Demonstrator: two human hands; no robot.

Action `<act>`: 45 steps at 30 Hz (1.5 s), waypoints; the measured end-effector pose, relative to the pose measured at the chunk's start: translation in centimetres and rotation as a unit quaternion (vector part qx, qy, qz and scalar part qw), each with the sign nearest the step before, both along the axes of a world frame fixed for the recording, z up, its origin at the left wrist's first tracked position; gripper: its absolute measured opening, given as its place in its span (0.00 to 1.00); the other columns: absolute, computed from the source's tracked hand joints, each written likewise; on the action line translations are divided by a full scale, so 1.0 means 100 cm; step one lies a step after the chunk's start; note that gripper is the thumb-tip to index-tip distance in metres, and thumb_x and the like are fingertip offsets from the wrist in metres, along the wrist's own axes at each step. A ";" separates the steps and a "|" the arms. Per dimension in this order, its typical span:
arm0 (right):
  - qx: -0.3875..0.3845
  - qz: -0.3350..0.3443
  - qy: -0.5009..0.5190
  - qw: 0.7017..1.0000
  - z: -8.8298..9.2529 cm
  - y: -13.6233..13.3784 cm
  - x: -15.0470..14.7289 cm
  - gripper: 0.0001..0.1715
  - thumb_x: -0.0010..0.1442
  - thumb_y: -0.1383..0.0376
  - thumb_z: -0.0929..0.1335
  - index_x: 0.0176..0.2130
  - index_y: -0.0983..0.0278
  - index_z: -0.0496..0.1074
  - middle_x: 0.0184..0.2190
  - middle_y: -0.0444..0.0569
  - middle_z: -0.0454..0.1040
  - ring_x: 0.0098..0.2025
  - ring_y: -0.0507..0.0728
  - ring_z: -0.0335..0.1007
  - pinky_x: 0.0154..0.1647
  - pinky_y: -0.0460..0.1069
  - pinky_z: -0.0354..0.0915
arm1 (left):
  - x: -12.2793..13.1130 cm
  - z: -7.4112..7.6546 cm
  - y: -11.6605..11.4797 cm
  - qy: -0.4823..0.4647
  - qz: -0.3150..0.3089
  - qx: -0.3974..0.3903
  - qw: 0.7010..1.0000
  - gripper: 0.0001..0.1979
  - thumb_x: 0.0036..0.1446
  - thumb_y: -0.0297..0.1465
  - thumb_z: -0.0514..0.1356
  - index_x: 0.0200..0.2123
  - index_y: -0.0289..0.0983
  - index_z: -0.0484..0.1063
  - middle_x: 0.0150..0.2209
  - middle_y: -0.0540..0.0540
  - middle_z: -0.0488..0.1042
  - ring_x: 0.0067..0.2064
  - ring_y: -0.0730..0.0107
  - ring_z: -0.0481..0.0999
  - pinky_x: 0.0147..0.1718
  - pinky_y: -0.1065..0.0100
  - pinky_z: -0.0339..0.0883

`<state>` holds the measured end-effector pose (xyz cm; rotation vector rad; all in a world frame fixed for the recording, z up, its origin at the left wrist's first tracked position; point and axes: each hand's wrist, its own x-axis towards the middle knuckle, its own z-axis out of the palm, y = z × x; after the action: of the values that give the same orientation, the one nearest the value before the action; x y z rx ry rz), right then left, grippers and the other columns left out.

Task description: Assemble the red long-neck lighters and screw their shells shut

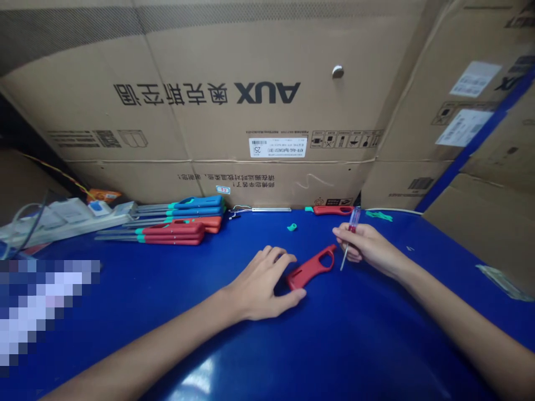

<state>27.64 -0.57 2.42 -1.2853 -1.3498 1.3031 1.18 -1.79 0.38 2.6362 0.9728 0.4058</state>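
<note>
Hands on a red shell at the blue bench

Head view: the person's left hand lies loosely spread on the blue table. Its fingers curve down and its thumb touches the near end of a red handle shell, but it is not clamped round it. The shell lies flat near the middle of the table, between the 2 hands, with its looped end pointing toward the right hand. That hand is closed in a narrow pinch round a screwdriver with a clear red-and-blue grip. The shaft slants down and the tip sits just beside the shell's loop. Whether it touches is hard to tell.

Farther back on the left is a stack of long lighters with red and blue handles. Behind it is a white power strip. A small teal piece lies apart from the rest, and another red handle rests against the cardboard box that walls off the back.
</note>
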 end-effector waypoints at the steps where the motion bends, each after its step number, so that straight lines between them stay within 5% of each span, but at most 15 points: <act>1: 0.012 -0.017 -0.001 1.000 -0.001 0.000 0.000 0.27 0.50 0.47 0.76 0.25 0.62 0.63 0.11 0.33 0.56 0.14 0.45 0.48 0.17 0.44 0.49 | 0.007 -0.001 0.002 0.000 0.011 -0.001 1.000 0.27 0.61 0.48 0.56 0.53 0.33 0.67 0.52 0.36 0.70 0.51 0.51 0.69 0.55 0.46 0.64; 5: 0.063 -0.098 0.005 0.993 -0.004 0.002 0.004 0.27 0.45 0.50 0.79 0.31 0.61 0.66 0.13 0.34 0.60 0.15 0.47 0.53 0.17 0.44 0.50 | 0.036 -0.004 0.008 -0.002 0.034 0.004 0.999 0.29 0.61 0.49 0.57 0.54 0.32 0.68 0.49 0.34 0.71 0.50 0.46 0.68 0.50 0.42 0.64; 8: 0.085 -0.143 0.023 0.986 -0.005 0.002 0.010 0.30 0.41 0.51 0.81 0.32 0.60 0.64 0.14 0.33 0.60 0.15 0.47 0.54 0.17 0.44 0.51 | 0.043 -0.006 0.013 -0.007 0.006 -0.004 1.000 0.20 0.61 0.44 0.60 0.48 0.35 0.74 0.46 0.37 0.72 0.49 0.47 0.69 0.50 0.43 0.63; 13: 0.050 -0.110 0.079 0.990 0.004 -0.006 0.015 0.27 0.44 0.48 0.78 0.27 0.61 0.66 0.19 0.44 0.71 0.20 0.52 0.66 0.19 0.46 0.59 | 0.006 -0.007 0.024 -0.092 0.021 -0.060 0.994 0.15 0.63 0.40 0.60 0.44 0.35 0.76 0.42 0.41 0.76 0.43 0.60 0.74 0.45 0.59 0.67; 18: 0.042 -0.087 0.161 0.982 0.014 -0.016 0.009 0.20 0.49 0.50 0.75 0.26 0.61 0.68 0.19 0.43 0.70 0.22 0.52 0.66 0.21 0.47 0.61 | -0.041 -0.008 0.028 -0.195 0.096 -0.106 0.970 0.17 0.61 0.41 0.60 0.43 0.33 0.77 0.39 0.41 0.78 0.37 0.64 0.76 0.36 0.65 0.69; 29: 0.063 -0.044 0.198 0.977 0.007 -0.025 0.001 0.09 0.51 0.59 0.75 0.26 0.60 0.75 0.21 0.46 0.75 0.24 0.54 0.70 0.23 0.48 0.65 | -0.042 -0.006 0.026 -0.259 0.092 -0.139 0.951 0.15 0.56 0.39 0.64 0.40 0.34 0.78 0.39 0.42 0.78 0.40 0.63 0.76 0.40 0.63 0.68; 39: 0.048 0.066 0.068 0.994 -0.009 -0.035 -0.015 0.12 0.58 0.58 0.73 0.28 0.63 0.74 0.25 0.48 0.77 0.25 0.55 0.72 0.26 0.50 0.68 | -0.037 0.002 0.011 -0.240 0.069 -0.133 0.959 0.13 0.54 0.37 0.67 0.40 0.36 0.78 0.39 0.43 0.78 0.40 0.63 0.76 0.42 0.63 0.67; 45: 0.106 0.019 -0.148 0.983 -0.001 -0.041 -0.020 0.13 0.57 0.60 0.70 0.23 0.62 0.72 0.21 0.45 0.74 0.23 0.52 0.68 0.25 0.47 0.63 | -0.031 0.009 0.004 -0.253 0.063 -0.126 0.957 0.13 0.54 0.38 0.68 0.40 0.36 0.79 0.41 0.43 0.78 0.41 0.63 0.76 0.44 0.63 0.68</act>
<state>25.68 -4.64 2.32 -1.3455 -1.6780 0.9859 -1.93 -1.41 1.31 2.0928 0.9428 0.8725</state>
